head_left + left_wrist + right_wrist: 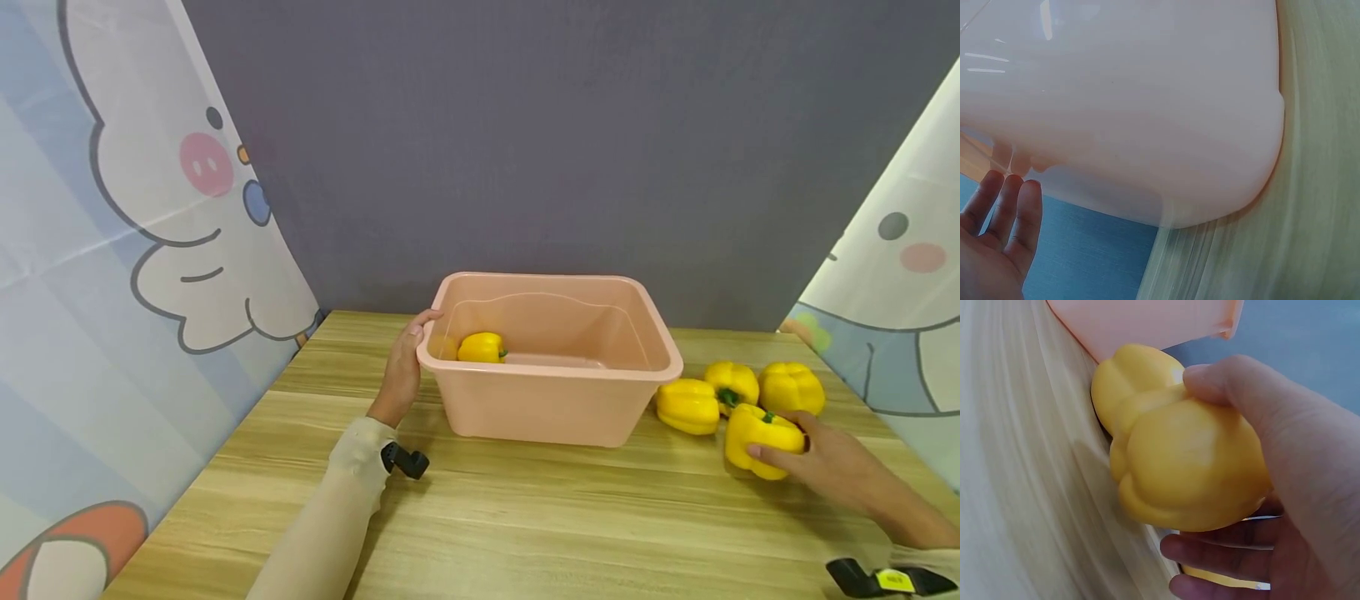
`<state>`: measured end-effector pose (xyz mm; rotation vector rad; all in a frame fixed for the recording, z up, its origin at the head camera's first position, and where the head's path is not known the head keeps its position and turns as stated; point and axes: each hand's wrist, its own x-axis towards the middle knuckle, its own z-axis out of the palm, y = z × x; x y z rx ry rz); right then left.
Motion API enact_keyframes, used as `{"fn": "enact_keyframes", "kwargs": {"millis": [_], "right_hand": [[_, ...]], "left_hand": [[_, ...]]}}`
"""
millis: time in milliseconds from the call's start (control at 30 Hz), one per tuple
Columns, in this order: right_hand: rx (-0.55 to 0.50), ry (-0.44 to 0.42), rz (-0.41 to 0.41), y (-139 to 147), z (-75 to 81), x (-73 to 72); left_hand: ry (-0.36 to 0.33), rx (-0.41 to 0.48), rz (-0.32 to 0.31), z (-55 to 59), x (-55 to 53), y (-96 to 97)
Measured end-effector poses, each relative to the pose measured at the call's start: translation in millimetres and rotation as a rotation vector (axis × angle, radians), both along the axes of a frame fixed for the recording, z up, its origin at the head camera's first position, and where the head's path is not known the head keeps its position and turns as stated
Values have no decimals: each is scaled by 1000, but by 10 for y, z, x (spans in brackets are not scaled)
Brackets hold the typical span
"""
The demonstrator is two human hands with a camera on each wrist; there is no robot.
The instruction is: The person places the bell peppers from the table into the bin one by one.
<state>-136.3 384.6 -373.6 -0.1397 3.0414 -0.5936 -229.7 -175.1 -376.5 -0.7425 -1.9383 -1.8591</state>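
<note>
A pink plastic bin (525, 404) stands on the table with one yellow bell pepper (480, 347) lying inside at its left end. My left hand (406, 367) is at the bin's left side, fingertips at the rim. In the left wrist view, straight fingers (1007, 219) touch the bin's outer wall (1147, 112). My right hand (828, 458) grips another yellow bell pepper (753, 433), thumb on one side and fingers on the other, low over the table. Three more bell peppers, one at the left (687, 407), one in the middle (729, 384) and one at the right (792, 388), lie just behind it.
The wooden table (525, 517) ends at a dark grey wall (570, 150) behind the bin. Cartoon-printed sheets hang at the left (172, 275) and right (900, 350). The loose peppers sit close beside the bin's right end.
</note>
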Motion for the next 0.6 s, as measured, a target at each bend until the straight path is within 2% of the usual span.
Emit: {"fn": "enact_keyframes", "kwargs": {"millis": [433,600], "right_hand": [[-16,87,-38,-42,75,29],[-17,92,-56,-38,71,33]], "left_hand": [[1,14,5,-15,-4,-17],[4,17,-2,-9,-14,-12]]}}
